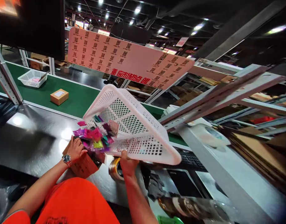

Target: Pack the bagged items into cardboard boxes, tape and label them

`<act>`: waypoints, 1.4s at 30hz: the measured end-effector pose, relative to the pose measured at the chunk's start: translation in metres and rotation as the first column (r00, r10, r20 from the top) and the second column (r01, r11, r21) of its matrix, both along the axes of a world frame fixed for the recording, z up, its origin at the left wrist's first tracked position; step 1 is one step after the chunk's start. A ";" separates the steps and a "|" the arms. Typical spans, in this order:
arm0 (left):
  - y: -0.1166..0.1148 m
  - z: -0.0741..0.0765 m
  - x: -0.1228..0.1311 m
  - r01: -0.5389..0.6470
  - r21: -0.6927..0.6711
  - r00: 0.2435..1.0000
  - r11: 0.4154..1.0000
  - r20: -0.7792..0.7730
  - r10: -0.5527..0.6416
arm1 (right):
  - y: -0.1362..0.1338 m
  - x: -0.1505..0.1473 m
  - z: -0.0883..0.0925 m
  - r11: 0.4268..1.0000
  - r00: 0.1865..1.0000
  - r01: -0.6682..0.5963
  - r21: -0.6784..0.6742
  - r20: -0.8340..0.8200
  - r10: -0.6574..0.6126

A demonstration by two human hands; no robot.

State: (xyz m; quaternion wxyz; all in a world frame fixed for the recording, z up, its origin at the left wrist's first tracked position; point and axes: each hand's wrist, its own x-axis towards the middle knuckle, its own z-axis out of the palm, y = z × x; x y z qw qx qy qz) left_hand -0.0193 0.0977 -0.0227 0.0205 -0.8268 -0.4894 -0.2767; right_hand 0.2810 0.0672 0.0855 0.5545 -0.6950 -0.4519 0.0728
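My right hand (128,163) grips the near rim of a white perforated plastic basket (133,124). The basket is tilted on its side, its mouth towards the left. Small plastic packets (95,137) in pink, purple, yellow and teal spill in a heap from its lower left corner, blurred by motion. Beneath them stands an open brown cardboard box (83,165), its inside mostly hidden by the packets. My left hand (76,148), with a watch on the wrist, holds the box at its left upper edge, fingers bent against the packets.
Behind the metal table (40,133) runs a green conveyor belt (80,96), bearing a small carton (59,97) and another white basket (33,78). A tape roll (116,169) stands beside my right wrist. A keyboard (193,160) and metal frame posts (217,96) are on the right.
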 end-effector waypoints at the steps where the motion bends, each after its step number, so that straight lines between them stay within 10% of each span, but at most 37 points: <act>1: 0.000 -0.001 0.000 -0.006 0.020 1.000 1.000 -0.018 0.007 | 0.001 0.000 0.000 1.000 1.000 0.018 -0.002 -0.016 -0.018; 36: -0.063 -0.019 -0.012 -0.152 0.192 0.988 0.970 0.023 0.150 | 0.004 -0.003 0.006 0.985 0.912 0.109 0.135 -0.408 -0.044; 42: -0.084 -0.030 -0.027 -0.137 0.133 0.990 0.982 0.038 0.133 | 0.025 -0.004 0.018 0.971 0.774 0.218 0.093 -0.622 -0.114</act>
